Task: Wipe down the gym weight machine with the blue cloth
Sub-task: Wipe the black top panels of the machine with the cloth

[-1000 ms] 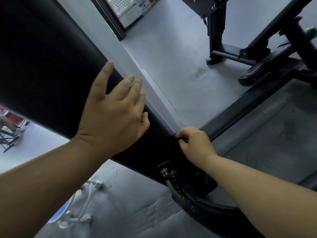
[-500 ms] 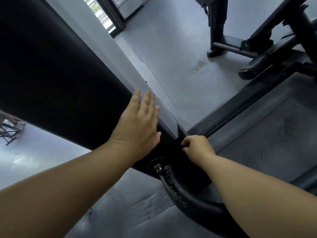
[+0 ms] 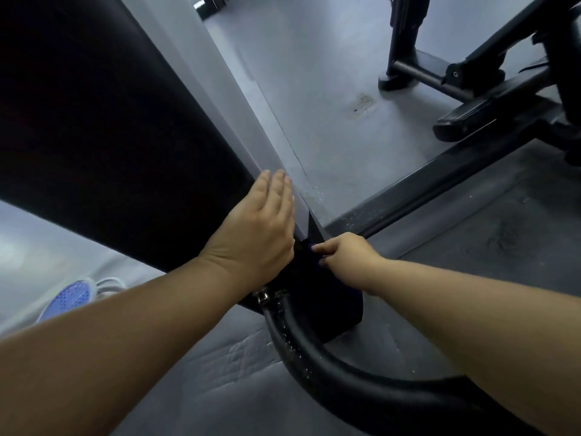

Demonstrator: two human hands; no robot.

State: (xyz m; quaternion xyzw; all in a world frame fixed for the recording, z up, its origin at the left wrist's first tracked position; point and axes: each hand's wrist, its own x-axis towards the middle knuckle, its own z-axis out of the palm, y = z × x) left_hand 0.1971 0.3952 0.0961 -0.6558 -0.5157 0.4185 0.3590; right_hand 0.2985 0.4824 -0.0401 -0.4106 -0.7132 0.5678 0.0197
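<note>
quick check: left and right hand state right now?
Left hand: open, flat on the black pad.
Right hand: fingers curled, pinching what looks like the blue cloth, mostly hidden.

Scene is dimly lit, with a cool grey-blue cast. The strongest light is seen on the floor (image 3: 314,89) at top and as pale glare at left. The black pad (image 3: 94,121) is crushed to near-solid black, no detail kept. Speckled highlights are noted on the curved tube (image 3: 314,357). The left hand (image 3: 254,234) and right hand (image 3: 345,253) are evenly lit, no hard shadows. The blue cloth (image 3: 311,246) is nearly lost in the dark. Lines are bowed at the edges; slight softness throughout.
</note>
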